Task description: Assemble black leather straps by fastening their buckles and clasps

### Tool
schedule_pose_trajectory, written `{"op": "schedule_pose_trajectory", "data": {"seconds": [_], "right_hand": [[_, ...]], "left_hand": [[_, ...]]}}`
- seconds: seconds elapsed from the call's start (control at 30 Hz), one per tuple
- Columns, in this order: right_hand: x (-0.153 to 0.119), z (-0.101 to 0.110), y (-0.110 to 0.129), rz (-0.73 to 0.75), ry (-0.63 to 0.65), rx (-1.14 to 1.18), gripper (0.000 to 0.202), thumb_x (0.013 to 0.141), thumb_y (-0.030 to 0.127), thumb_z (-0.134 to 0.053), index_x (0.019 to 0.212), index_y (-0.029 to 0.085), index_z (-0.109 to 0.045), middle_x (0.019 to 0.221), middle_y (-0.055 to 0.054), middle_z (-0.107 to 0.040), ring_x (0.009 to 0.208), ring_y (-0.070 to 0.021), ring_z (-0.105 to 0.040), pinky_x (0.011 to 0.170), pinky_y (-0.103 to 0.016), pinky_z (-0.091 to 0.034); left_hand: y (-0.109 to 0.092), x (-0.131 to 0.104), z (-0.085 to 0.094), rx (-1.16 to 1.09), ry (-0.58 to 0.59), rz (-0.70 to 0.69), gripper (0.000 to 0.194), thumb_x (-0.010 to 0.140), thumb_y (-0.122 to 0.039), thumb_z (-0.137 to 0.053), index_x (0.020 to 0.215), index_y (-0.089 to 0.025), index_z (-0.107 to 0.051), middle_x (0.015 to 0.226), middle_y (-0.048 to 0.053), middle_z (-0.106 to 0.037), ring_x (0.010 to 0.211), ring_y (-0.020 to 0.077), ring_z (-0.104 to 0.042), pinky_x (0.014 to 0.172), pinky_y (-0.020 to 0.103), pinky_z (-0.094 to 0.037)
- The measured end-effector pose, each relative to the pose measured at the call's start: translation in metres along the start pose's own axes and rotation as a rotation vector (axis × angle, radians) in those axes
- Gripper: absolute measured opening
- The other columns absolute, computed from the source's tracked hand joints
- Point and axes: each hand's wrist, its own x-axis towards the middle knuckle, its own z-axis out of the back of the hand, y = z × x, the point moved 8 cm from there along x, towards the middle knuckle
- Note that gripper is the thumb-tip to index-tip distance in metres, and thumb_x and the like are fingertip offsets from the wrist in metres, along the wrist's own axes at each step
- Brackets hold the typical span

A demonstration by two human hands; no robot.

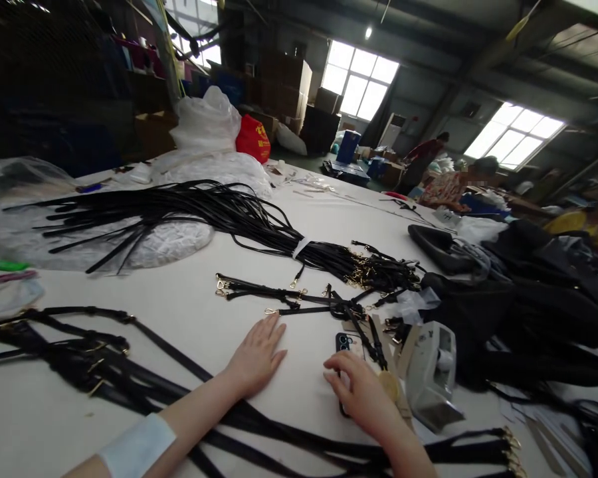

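My left hand (257, 353) lies palm down on the white table with its fingers spread, just below the gold clasp of a thin black strap (303, 310). Nothing is in it. Over a phone (342, 342) my right hand (351, 385) is held with slightly bent, parted fingers; whether it touches the phone is unclear. Long black straps (279, 431) run under both forearms. Farther back, a large bundle of black straps (219, 212) is bound by a white tie (301, 247), with gold clasps at its right end.
A tape dispenser (431, 375) stands right of my right hand. Black bags (478, 318) pile up at the right. Clear plastic packets (174, 245) and a red bag (252, 139) lie on the table (329, 216). Two people (443, 189) are at the back right.
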Motion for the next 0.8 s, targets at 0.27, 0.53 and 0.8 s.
{"op": "schedule_pose_trajectory", "data": {"seconds": [0.27,0.53,0.8], "right_hand": [[0.144,0.039,-0.064,-0.157,-0.151,-0.295,0.03,0.098,0.023,-0.042,0.109,0.014,-0.068,0.111,-0.011,-0.068,0.107,-0.0202,-0.061,0.096,-0.032,-0.045],[0.226,0.045,-0.122,-0.375,-0.191,-0.52,0.028,0.094,0.033,-0.059,0.116,0.016,-0.061,0.12,-0.009,-0.062,0.106,-0.0227,-0.061,0.092,-0.045,-0.051],[0.207,0.062,-0.096,-0.329,-0.168,-0.47,0.016,0.093,0.026,-0.053,0.09,0.015,-0.065,0.102,-0.011,-0.068,0.1,-0.0225,-0.063,0.09,-0.036,-0.044]], "left_hand": [[0.007,-0.003,0.001,-0.028,-0.001,-0.018,0.055,0.092,-0.042,-0.045,0.143,-0.02,-0.045,0.156,0.012,-0.028,0.142,0.0297,-0.031,0.117,0.047,-0.031],[0.019,-0.004,-0.009,-0.031,-0.124,-0.048,0.049,0.091,-0.033,-0.051,0.14,-0.027,-0.047,0.155,0.007,-0.034,0.138,0.0285,-0.039,0.112,0.048,-0.038],[0.02,-0.001,-0.004,-0.071,-0.184,-0.058,0.043,0.089,-0.028,-0.055,0.132,-0.026,-0.054,0.149,0.007,-0.043,0.133,0.0275,-0.045,0.11,0.047,-0.041]]}}
